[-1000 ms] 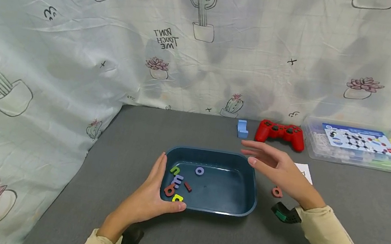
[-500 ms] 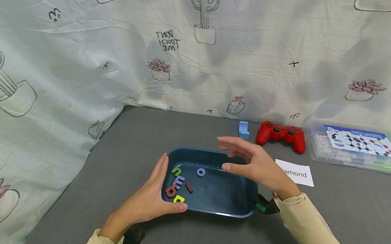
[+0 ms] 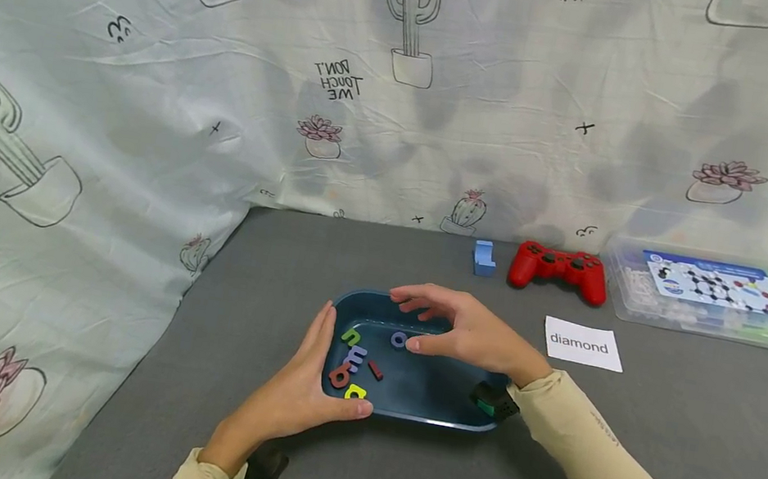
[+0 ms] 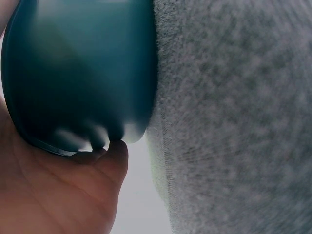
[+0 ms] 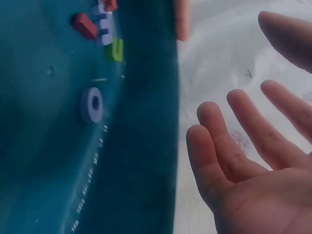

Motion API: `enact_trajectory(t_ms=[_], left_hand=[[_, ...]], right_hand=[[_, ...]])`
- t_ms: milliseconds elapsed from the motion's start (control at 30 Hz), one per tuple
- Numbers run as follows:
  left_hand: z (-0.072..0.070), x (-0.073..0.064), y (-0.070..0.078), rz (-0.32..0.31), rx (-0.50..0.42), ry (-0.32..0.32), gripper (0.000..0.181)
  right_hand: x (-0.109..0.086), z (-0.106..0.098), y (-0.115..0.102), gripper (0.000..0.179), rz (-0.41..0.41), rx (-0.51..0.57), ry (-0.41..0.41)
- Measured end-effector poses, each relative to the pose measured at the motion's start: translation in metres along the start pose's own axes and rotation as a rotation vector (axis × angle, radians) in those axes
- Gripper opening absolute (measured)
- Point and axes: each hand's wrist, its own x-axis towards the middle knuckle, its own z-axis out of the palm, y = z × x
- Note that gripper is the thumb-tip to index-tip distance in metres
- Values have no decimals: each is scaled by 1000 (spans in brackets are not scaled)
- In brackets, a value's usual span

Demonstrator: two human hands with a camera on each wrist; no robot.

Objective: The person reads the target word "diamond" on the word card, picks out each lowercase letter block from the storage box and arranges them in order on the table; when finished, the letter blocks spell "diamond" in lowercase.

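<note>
A dark blue tray (image 3: 420,394) sits on a grey table (image 3: 260,271), nearer the left edge than the right. The left hand (image 3: 292,394) is at the tray's left end. It is spread wide, with its fingers along the left side and its thumb at the near edge. The right hand (image 3: 474,336) is up over the tray, close to a purple o (image 3: 399,340). Its thumb and fingers are wide apart and a bit bent, and the fingertips are away from the letters.

The o lies flat in the tray, left of the middle and toward the far edge. More letters are bunched by the tray's left edge. A green n (image 3: 350,337) is the farthest back. Next is a purple m (image 3: 354,359), then a red letter (image 3: 340,375) with a round hole. A yellow letter (image 3: 355,392) is by the near left corner, close to the thumb. A small red stick (image 3: 375,371) lies just right of the m.

A white card (image 3: 584,344) that says "diamond" lies right of the tray. Near the table's far edge are a blue block (image 3: 484,259) and a red game controller (image 3: 559,272). A clear box (image 3: 718,298) is near the far right corner.
</note>
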Motion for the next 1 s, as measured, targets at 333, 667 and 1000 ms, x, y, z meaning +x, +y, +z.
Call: enact_trajectory(t_ms=[333, 667, 1000], left_hand=[[0, 0, -1, 16, -26, -9, 137], [0, 1, -2, 14, -16, -19, 136], [-1, 0, -1, 17, -18, -13, 137]], right_hand=[[15, 18, 8, 53, 47, -32, -110], [22, 27, 15, 49, 0, -54, -178], [26, 30, 18, 42, 32, -109, -254]])
